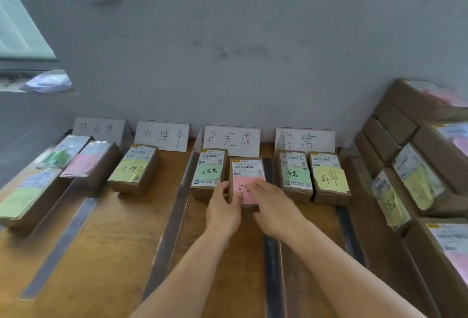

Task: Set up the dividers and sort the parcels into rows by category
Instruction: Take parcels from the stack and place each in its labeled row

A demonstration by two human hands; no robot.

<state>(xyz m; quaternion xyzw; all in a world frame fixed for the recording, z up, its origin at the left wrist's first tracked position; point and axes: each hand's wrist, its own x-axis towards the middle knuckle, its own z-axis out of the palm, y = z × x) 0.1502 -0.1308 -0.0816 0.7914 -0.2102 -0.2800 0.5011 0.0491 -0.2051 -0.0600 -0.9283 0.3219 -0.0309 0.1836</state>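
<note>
A small brown parcel with a pink note (247, 169) lies in the third row, under the sign 已完成 (231, 139). My left hand (222, 210) grips its left side with the thumb on top. My right hand (274, 206) lies over its right side, fingers spread across the pink note. Beside it on the left sits a parcel with a green note (208, 172). Clear dividers (174, 214) run front to back between the rows. One parcel with a yellow note (134, 168) sits under 处理中 (162, 136), and two parcels (314, 176) sit under 异常 (305, 140).
Three parcels (76, 160) lie in the leftmost row. A stack of unsorted parcels (420, 165) fills the right side of the wooden table (106, 254). The grey wall (253, 51) stands directly behind the signs.
</note>
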